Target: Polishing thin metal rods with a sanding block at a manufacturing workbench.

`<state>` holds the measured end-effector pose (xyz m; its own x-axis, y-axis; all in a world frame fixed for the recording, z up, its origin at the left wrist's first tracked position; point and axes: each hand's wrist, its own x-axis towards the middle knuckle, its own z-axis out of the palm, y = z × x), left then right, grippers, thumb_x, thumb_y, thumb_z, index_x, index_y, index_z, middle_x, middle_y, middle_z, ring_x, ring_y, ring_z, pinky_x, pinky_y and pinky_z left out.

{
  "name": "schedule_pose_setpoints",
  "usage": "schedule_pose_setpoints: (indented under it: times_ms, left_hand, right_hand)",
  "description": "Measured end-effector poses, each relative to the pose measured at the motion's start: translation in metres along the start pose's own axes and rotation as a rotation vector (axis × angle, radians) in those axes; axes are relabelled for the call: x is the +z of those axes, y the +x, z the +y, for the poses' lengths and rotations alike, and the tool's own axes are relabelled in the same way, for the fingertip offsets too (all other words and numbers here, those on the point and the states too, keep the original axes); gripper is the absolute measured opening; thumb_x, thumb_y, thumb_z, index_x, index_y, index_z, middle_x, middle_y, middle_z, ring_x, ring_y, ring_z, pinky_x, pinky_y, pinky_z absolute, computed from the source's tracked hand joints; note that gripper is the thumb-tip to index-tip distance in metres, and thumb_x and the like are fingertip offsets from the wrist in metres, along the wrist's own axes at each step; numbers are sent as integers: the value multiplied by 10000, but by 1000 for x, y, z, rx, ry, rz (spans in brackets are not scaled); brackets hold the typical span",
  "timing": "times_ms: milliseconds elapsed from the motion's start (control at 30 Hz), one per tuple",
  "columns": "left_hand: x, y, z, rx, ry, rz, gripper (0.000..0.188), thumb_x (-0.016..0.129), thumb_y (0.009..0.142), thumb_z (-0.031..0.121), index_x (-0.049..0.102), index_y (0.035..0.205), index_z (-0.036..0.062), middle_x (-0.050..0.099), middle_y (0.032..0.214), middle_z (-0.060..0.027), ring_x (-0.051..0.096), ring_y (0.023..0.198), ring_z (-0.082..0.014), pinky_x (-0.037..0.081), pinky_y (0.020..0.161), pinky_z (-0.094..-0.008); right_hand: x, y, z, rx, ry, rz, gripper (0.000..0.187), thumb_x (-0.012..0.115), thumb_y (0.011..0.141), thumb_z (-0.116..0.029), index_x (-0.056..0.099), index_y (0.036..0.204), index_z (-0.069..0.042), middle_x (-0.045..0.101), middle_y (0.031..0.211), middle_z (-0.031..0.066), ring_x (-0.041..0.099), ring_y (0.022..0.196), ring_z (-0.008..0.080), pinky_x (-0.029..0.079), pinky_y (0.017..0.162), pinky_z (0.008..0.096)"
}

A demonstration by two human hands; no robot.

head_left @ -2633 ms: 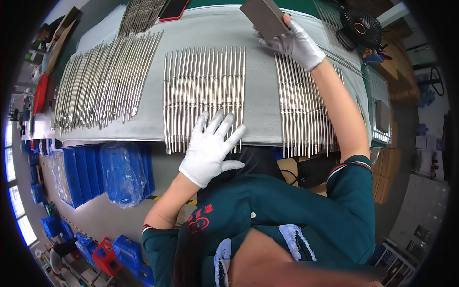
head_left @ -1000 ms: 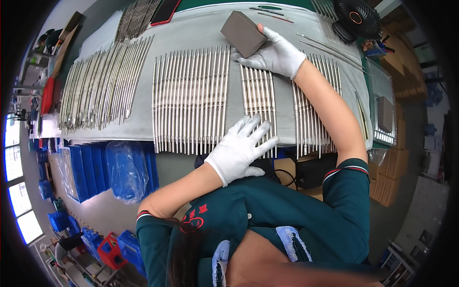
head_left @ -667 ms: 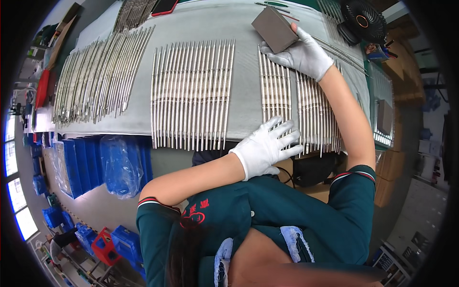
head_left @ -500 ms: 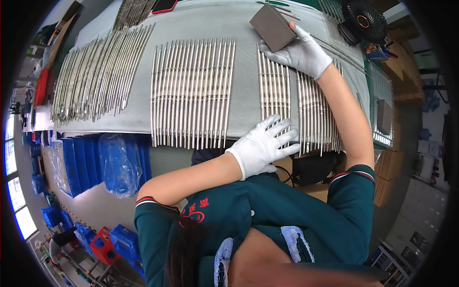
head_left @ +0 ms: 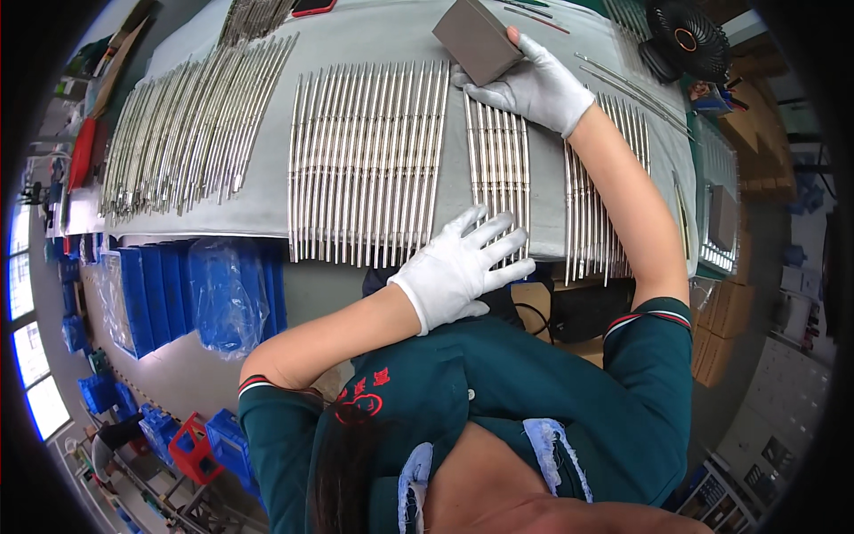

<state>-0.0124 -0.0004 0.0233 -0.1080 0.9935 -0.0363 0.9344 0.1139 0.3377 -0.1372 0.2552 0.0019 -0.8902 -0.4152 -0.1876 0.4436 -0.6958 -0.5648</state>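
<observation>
Now my gloved left hand (head_left: 463, 267) lies flat, fingers spread, pinning metal rods (head_left: 498, 173) at the worktop's (head_left: 374, 36) near edge, so my right hand (head_left: 534, 84), gripping a grey block (head_left: 476, 40), can rub them.

- right hand (head_left: 534, 84) in white glove: its palm covers the far ends of some metal rods (head_left: 498, 169), and whether the grey block (head_left: 478, 40) touches them can't be told
- grey block: top corner cut off by the upper edge
- left hand (head_left: 458, 267): fingers lie over the near rod ends, hiding them
- right forearm hides part of the rod row (head_left: 605, 205) beside it
- far-left rod pile (head_left: 178, 133): bent by the fisheye rim, single rods too small to count
- black fan (head_left: 685, 40): upper part cut off by the rim
- blue bins (head_left: 142, 294) under the table: contents blurred behind plastic bag (head_left: 222, 294)
- grey table cover (head_left: 382, 36) hides the table itself
</observation>
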Motion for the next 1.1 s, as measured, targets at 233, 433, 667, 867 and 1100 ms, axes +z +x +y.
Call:
schedule_pose_setpoints:
  times_ms: [233, 433, 667, 867, 1100]
  left_hand:
    - [9, 34, 7, 87, 35, -17, 716, 671, 797, 446, 412, 1413, 189, 387, 1455, -110, 318, 1393, -291, 188, 1168, -506]
    - [11, 42, 9, 132, 60, -7, 713, 676, 795, 448, 420, 1401, 173, 392, 1449, -104, 319, 1394, -292, 192, 1169, -502]
    - [-1, -1, 2, -11, -6, 64, 722, 738, 729, 396, 464, 1355, 162, 460, 1377, -114, 384, 1330, -323, 273, 1119, -498]
    - [-17, -21, 2, -155, -12, 144, 798, 765, 674, 450, 481, 1318, 74, 499, 1295, -169, 432, 1280, -353, 268, 1099, -533]
    - [4, 2, -1, -167, 68, 192, 696, 697, 771, 421, 476, 1320, 55, 488, 1312, -168, 418, 1289, -365, 276, 1107, -498]
  right_hand:
    - [-16, -33, -22, -6, -20, 54, 774, 592, 925, -404, 244, 1436, 61, 376, 1379, 334, 440, 1266, 471, 477, 1022, 492]
    - [-15, -45, -26, -22, 17, 54, 810, 647, 893, -387, 239, 1438, 53, 373, 1379, 321, 459, 1249, 466, 507, 993, 474]
    - [3, -34, -10, -122, -190, 35, 633, 551, 946, -436, 397, 1361, 17, 527, 1271, 207, 573, 1149, 338, 551, 929, 425]
    - [-16, -59, -52, -327, -446, 161, 714, 593, 910, -471, 353, 1432, -46, 487, 1366, 201, 543, 1218, 332, 514, 985, 383]
    - [-34, -56, -68, -266, -773, 235, 617, 538, 965, -426, 420, 1363, 30, 565, 1273, 124, 603, 1123, 219, 493, 1004, 328]
